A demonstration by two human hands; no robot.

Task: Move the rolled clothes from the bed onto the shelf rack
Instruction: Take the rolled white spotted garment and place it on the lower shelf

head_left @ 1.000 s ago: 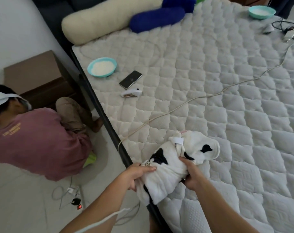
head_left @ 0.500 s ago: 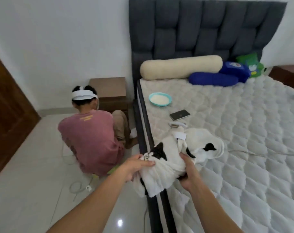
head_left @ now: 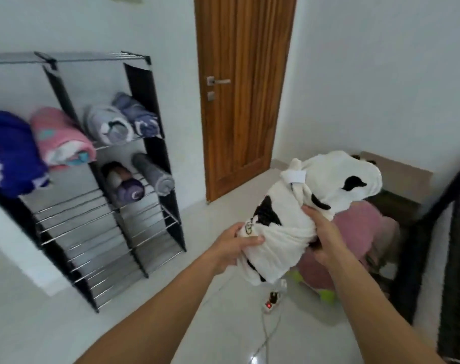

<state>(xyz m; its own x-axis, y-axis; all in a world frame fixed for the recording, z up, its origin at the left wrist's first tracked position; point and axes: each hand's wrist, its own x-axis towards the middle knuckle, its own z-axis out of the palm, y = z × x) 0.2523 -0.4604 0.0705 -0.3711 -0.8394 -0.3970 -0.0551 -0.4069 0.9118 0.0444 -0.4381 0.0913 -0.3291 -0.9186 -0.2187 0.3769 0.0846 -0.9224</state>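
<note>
Rolled garment: we hold a white fleecy roll (head_left: pixel 284 232) with black patches and a white tag near its upper end; it is bunched and twisted in the middle, with a looser hooded end flaring up to the right
Where it is: in the air between our two hands, above the floor, to the right of the shelf rack and apart from it
Left hand: our left hand (head_left: pixel 234 245) grips the lower left end of the roll, thumb across the cloth
Right hand: our right hand (head_left: pixel 322 237) curls round the middle of the roll from the right side
Shelf rack: a black frame with wire shelves (head_left: pixel 100 206) stands against the wall at the left
Upper shelf, left side: a dark blue roll (head_left: pixel 10 153) at the left edge and a pink roll (head_left: pixel 60 137) beside it
Upper shelf, right side: a pale grey-white roll (head_left: pixel 110 124) and a lavender-blue roll (head_left: pixel 139 114), side by side
Middle shelf, right side: a purple-and-brown roll (head_left: pixel 123 182) and a grey roll (head_left: pixel 155 172)
Behind the roll: a person in a pink top (head_left: pixel 355 232) low on the floor, mostly hidden
Floor: a power strip (head_left: pixel 272 302) with a red light below the roll
Far wall: a wooden door (head_left: pixel 244 101), closed
</note>
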